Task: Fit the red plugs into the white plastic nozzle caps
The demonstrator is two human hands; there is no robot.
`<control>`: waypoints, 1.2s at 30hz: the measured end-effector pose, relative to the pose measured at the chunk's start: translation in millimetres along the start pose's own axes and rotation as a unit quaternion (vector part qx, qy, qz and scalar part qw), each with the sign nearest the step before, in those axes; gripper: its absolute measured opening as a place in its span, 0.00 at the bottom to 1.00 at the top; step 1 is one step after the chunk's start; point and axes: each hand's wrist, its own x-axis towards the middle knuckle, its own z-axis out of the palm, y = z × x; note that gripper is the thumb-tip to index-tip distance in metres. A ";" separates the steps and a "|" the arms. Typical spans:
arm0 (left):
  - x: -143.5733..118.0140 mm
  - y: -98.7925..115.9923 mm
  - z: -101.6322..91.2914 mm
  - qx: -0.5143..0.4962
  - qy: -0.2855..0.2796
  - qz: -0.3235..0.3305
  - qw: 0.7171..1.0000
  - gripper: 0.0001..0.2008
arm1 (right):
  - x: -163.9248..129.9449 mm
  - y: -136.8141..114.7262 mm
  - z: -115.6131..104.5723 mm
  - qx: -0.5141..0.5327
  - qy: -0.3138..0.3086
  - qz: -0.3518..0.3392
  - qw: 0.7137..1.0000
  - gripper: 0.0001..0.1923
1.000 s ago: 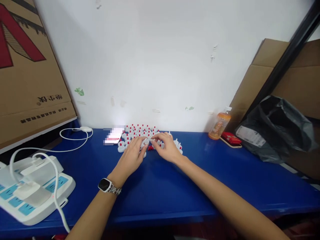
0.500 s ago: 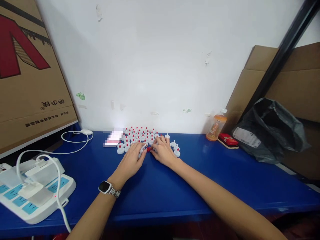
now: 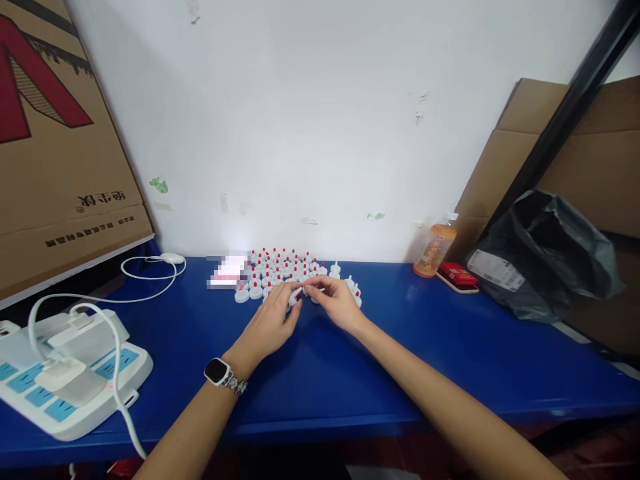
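My left hand (image 3: 275, 315) is closed around a white nozzle cap (image 3: 293, 300), which is tilted toward the right. A small red tip (image 3: 299, 293) shows at the nozzle's end, where the thumb and forefinger of my right hand (image 3: 338, 305) pinch; the fingers partly cover it. Just beyond both hands, many white nozzle caps (image 3: 255, 291) with red tips stand upright in a cluster on the blue table (image 3: 320, 380). To the right of my right hand are a few white nozzle caps (image 3: 335, 268), at least one with a bare white nozzle.
A power strip (image 3: 75, 393) with plugs and a white cable lies at left, near a large carton (image 3: 65, 180). A blurred-out bright patch (image 3: 227, 272) is beside the caps. At right are an orange drink bottle (image 3: 436, 245), a red packet (image 3: 457, 274) and a dark plastic bag (image 3: 545, 260).
Loose red bits seen between my fingertips are no longer visible there. My left hand now shows a nozzle cap tilted up, and my right fingers have closed at its tip. The view shifted slightly.
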 end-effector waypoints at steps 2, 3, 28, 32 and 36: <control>-0.4 1.4 0.7 -0.003 0.000 -0.003 1.000 0.16 | -0.2 0.4 1.0 0.017 -0.010 -0.001 1.000 0.12; -0.6 1.9 0.8 -0.004 0.001 -0.004 1.000 0.16 | -0.2 0.5 1.1 0.033 -0.013 0.001 0.999 0.12; -4.3 7.9 14.0 0.032 -0.012 0.008 0.999 0.25 | -6.6 -9.8 20.8 0.138 0.137 0.035 0.980 0.18; -5.3 9.6 17.6 0.023 -0.005 0.019 1.000 0.25 | -14.1 -9.5 29.9 0.081 0.178 -0.010 0.981 0.17; -7.0 10.7 20.5 0.027 -0.020 0.030 0.999 0.25 | -20.6 -7.0 24.3 0.059 0.140 -0.019 0.988 0.15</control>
